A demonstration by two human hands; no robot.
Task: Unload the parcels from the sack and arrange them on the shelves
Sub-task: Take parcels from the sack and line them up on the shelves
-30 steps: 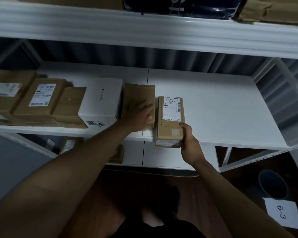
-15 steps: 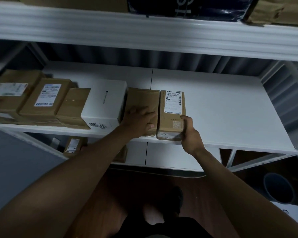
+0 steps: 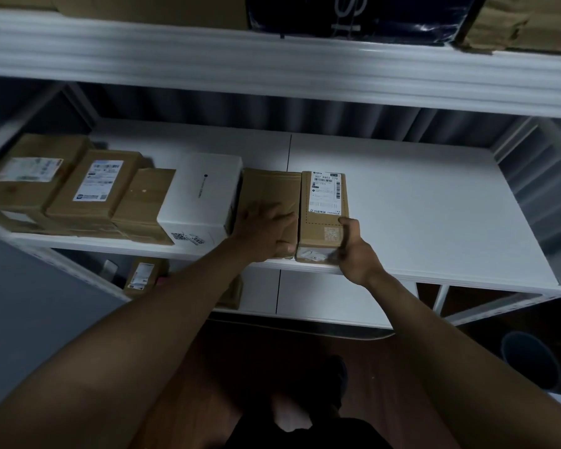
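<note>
My left hand (image 3: pixel 266 231) lies flat, fingers straight and spread, pressing on top of the plain brown parcel (image 3: pixel 271 192) at frame centre. My right hand (image 3: pixel 353 251) grips the near right corner of the labelled parcel (image 3: pixel 324 212), thumb up its side, fingers curled under the front edge (fingertips hidden). Both parcels sit touching side by side near the front lip of the middle shelf (image 3: pixel 434 215). Left of them, touching the plain one: a white box (image 3: pixel 204 196), then three more brown parcels (image 3: pixel 98 183) running to the frame's left edge. No sack in view. Dark bin (image 3: pixel 528 361) lower right.
</note>
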